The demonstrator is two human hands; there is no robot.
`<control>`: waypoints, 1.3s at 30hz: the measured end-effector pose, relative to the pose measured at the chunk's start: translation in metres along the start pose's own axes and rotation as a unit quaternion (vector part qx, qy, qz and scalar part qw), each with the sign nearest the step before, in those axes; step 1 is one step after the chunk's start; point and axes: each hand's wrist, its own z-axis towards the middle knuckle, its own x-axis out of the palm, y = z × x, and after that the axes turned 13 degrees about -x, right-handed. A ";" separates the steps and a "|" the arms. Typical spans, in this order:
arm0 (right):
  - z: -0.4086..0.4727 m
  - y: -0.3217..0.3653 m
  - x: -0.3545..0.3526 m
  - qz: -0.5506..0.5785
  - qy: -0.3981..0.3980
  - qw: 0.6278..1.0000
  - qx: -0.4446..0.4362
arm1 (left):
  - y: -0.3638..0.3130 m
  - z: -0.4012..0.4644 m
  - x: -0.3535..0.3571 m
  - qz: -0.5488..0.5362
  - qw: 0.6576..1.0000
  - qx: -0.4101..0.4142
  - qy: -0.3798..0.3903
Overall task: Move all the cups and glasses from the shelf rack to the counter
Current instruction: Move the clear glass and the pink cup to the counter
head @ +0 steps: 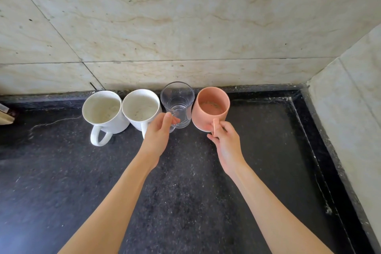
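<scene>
Four vessels stand in a row at the far edge of the dark table [61, 171], close against the stone wall [185, 16]: from left, a white mug [103, 112] with its handle toward the near side, a second white mug [141, 108] just beside it, a glass [177, 101], and a pink mug [212, 107] at the right end. All are upright, mouths up; none holds visible liquid. The shelf rack is out of view, so how many pieces remain there cannot be told. Handling, as judged: the glass is thin, clear, smooth-sided, likely slippery and the most fragile item, best taken round the lower body with a full wrap rather than at the rim; the mugs are stiff ceramic, heavier, chip-prone where they knock each other, best taken by the handle. The left hand [159, 132] reaches to the glass, thumb and fingers curled round its lower part near the base, partly covering the handle of the second white mug. The right hand [225, 140] pinches the pink mug's handle, which points toward the near side, fingers curled close round it. Both pieces look set down on the table; whether either grip is loosening cannot be told.
</scene>
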 end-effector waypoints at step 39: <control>-0.285 0.155 0.034 -0.539 0.295 0.646 -0.454 | 0.018 -0.320 -0.177 0.428 0.836 0.157 -0.304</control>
